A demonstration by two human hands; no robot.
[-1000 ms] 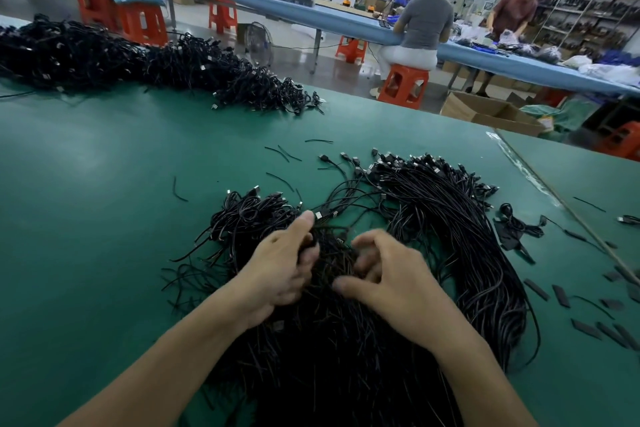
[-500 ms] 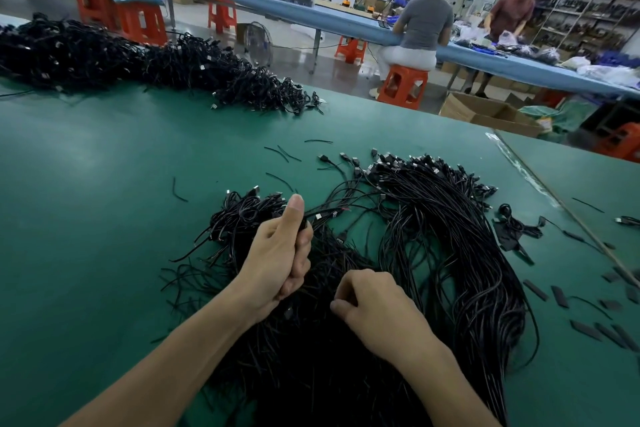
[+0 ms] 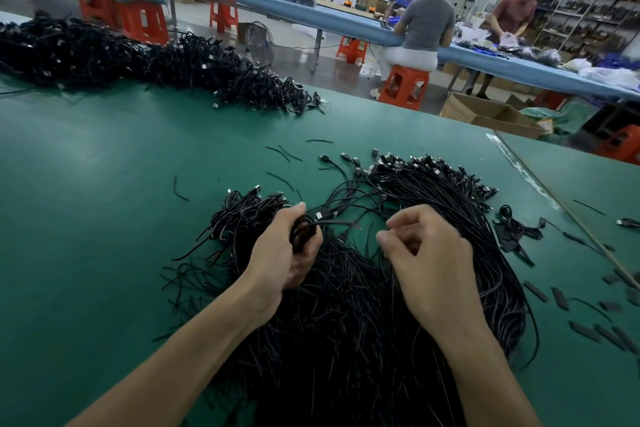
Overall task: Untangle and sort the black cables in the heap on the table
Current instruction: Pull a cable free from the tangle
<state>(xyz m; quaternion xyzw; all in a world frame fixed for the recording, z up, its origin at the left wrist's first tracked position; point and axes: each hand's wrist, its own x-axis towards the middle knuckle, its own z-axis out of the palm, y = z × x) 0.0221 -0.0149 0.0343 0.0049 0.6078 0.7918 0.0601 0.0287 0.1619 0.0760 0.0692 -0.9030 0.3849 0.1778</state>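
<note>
Little is sorted: the tangled heap of thin black cables [image 3: 346, 329] sprawls at six o'clock. Left hand [image 3: 284, 263] grips a looped bunch [image 3: 302, 230]; right hand [image 3: 429, 263] curls, its hold unclear.

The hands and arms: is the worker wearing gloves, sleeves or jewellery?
No. The left hand and right hand are ungloved, with no ring or watch visible, and both forearms are bare to the picture's edge; no sleeve shows.
</note>
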